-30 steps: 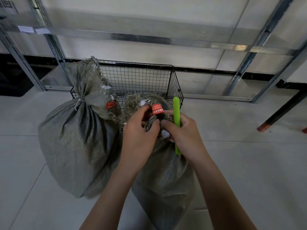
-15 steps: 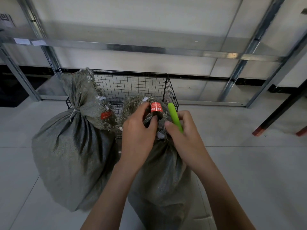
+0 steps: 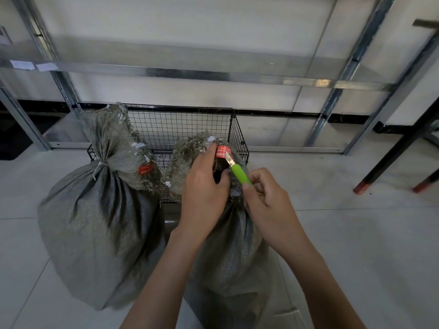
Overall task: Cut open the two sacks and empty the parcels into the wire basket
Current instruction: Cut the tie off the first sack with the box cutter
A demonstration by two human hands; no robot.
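Two sacks stand against the front of the wire basket point(image 3: 180, 129), both tied. My left hand point(image 3: 204, 186) grips the gathered neck of the right sack point(image 3: 228, 252) below its red seal point(image 3: 222, 155). My right hand point(image 3: 266, 203) pinches the green knife point(image 3: 239, 173), blade tip touching that seal. Best to slice away from the left thumb, keep the neck taut, cut only the tie. Left sack point(image 3: 95, 222) untouched. Basket shows no parcels.
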